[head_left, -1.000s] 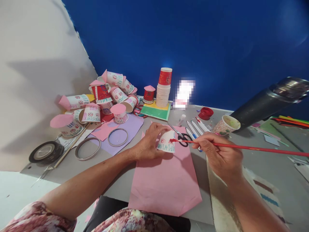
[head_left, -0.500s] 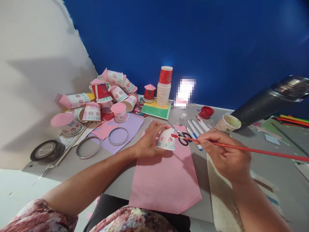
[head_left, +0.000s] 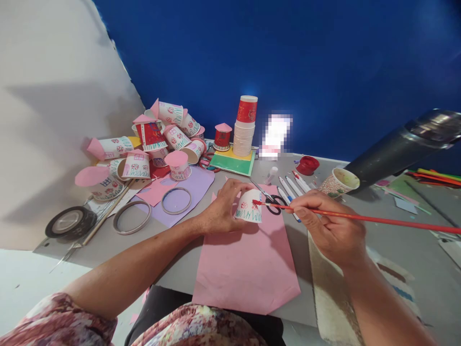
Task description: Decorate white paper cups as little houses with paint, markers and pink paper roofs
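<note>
My left hand (head_left: 223, 205) grips a small white paper cup (head_left: 249, 209), upside down, painted with red flowers and green grass marks. It rests on a pink paper sheet (head_left: 248, 259). My right hand (head_left: 329, 226) holds a long red paintbrush (head_left: 378, 220), and its red-loaded tip touches the cup's upper side. Black-handled scissors (head_left: 272, 202) lie just behind the cup.
A heap of decorated cups with pink cone lids (head_left: 144, 144) lies at the back left beside a cup stack (head_left: 244, 129). Tape rolls (head_left: 68, 222), several markers (head_left: 293, 185), a red paint lid (head_left: 307, 165), a paint-water cup (head_left: 338, 182) and a dark cylinder (head_left: 403, 149) surround the work spot.
The brush tip has shifted slightly up along the cup's side while my left hand keeps the cup steady. The view has drifted a little; nothing else moved.
</note>
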The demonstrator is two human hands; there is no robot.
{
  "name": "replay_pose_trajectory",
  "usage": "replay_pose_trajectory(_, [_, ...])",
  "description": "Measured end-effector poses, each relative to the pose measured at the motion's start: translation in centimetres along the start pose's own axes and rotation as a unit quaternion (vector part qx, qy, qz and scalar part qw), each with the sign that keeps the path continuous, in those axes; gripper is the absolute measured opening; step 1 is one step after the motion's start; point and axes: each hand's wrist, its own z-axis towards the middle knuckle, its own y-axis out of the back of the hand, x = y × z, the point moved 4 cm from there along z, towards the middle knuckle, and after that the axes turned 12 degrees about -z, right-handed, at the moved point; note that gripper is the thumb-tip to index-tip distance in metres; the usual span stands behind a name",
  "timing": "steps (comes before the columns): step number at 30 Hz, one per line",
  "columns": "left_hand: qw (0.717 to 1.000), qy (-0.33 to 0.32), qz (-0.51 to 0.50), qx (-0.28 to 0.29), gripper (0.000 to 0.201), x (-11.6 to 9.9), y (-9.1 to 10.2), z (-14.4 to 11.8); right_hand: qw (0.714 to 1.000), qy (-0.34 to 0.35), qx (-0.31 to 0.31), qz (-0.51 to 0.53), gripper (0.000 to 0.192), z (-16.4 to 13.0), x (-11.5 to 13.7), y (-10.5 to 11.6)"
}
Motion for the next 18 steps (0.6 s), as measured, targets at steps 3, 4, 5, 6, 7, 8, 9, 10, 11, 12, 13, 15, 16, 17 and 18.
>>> replay_pose_trajectory(3, [1.0, 0.0, -0.003, -0.002, 0.076, 0.03, 0.01, -0.03, 1.0, -0.003, -0.001, -0.005, 0.013, 0.21, 0.13, 0.04])
replay_pose_trajectory(4, [1.0, -0.001, -0.004, -0.002, 0.076, 0.04, 0.02, -0.05, 1.0, -0.004, -0.004, -0.004, 0.013, 0.28, 0.17, 0.05])
replay_pose_trajectory(5, [1.0, 0.0, -0.005, -0.002, 0.076, 0.05, 0.03, -0.05, 1.0, -0.005, -0.007, -0.003, 0.014, 0.34, 0.21, 0.05])
replay_pose_trajectory(6, [1.0, 0.001, -0.007, -0.001, 0.077, 0.06, 0.03, -0.06, 1.0, -0.004, -0.01, -0.003, 0.014, 0.38, 0.24, 0.03])
replay_pose_trajectory(7, [1.0, 0.003, -0.008, 0.0, 0.077, 0.06, 0.04, -0.06, 1.0, -0.004, -0.009, -0.002, 0.015, 0.41, 0.25, -0.01])
replay_pose_trajectory(8, [1.0, 0.004, -0.01, 0.0, 0.077, 0.05, 0.04, -0.05, 1.0, -0.003, -0.006, -0.001, 0.015, 0.41, 0.26, -0.08])
replay_pose_trajectory(9, [1.0, 0.006, -0.012, 0.0, 0.077, 0.04, 0.05, -0.05, 1.0, -0.001, -0.001, 0.001, 0.015, 0.4, 0.26, -0.15])
replay_pose_trajectory(10, [1.0, 0.007, -0.014, 0.001, 0.076, 0.03, 0.05, -0.04, 1.0, 0.0, 0.002, 0.004, 0.014, 0.38, 0.25, -0.21])
replay_pose_trajectory(11, [1.0, 0.009, -0.016, 0.001, 0.076, 0.03, 0.04, -0.03, 1.0, 0.001, 0.004, 0.008, 0.014, 0.35, 0.22, -0.24])
replay_pose_trajectory(12, [1.0, 0.011, -0.018, 0.002, 0.076, 0.03, 0.03, -0.03, 1.0, 0.001, 0.003, 0.01, 0.013, 0.31, 0.18, -0.25])
replay_pose_trajectory(13, [1.0, 0.013, -0.02, 0.004, 0.075, 0.04, 0.01, -0.03, 1.0, 0.001, 0.002, 0.012, 0.013, 0.28, 0.13, -0.24])
replay_pose_trajectory(15, [1.0, 0.016, -0.019, 0.004, 0.075, 0.07, 0.0, -0.03, 1.0, 0.005, 0.005, 0.01, 0.011, 0.23, 0.07, -0.25])
replay_pose_trajectory(16, [1.0, 0.016, -0.017, 0.003, 0.075, 0.07, 0.01, -0.03, 1.0, 0.01, 0.009, 0.01, 0.011, 0.21, 0.06, -0.27])
replay_pose_trajectory(17, [1.0, 0.017, -0.016, 0.003, 0.075, 0.07, 0.02, -0.03, 1.0, 0.013, 0.011, 0.01, 0.011, 0.2, 0.06, -0.28])
replay_pose_trajectory(18, [1.0, 0.017, -0.014, 0.003, 0.075, 0.05, 0.02, -0.03, 1.0, 0.013, 0.012, 0.01, 0.011, 0.2, 0.06, -0.28])
